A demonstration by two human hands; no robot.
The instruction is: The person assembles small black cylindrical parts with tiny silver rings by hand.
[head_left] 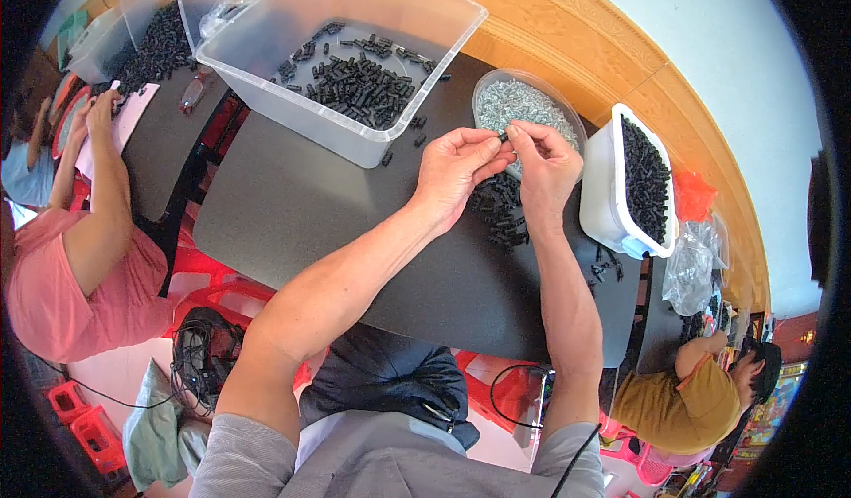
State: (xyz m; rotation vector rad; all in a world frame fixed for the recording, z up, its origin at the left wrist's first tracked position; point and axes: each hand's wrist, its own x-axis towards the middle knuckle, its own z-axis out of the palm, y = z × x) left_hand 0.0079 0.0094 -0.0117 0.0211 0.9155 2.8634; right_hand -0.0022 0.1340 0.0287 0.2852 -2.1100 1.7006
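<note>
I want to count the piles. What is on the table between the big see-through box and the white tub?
In the head view, between the big clear box and the white tub sits an oval dish of silvery small parts, with both hands just before it.

- A large clear plastic bin [355, 64] stands at the far left of the dark surface [310, 214], rectangular, with black small parts across its floor.
- A white rectangular tub [612, 192] sits at the right edge, filled with black parts.
- An oval clear dish [567, 112] between them holds grey metal pieces.
- A clear plastic bag [691, 268] lies crumpled beside the tub; just behind it sits an orange-red one [694, 194], possibly a bag too.
- More clear bins [133, 11] stand at the far left.
</note>
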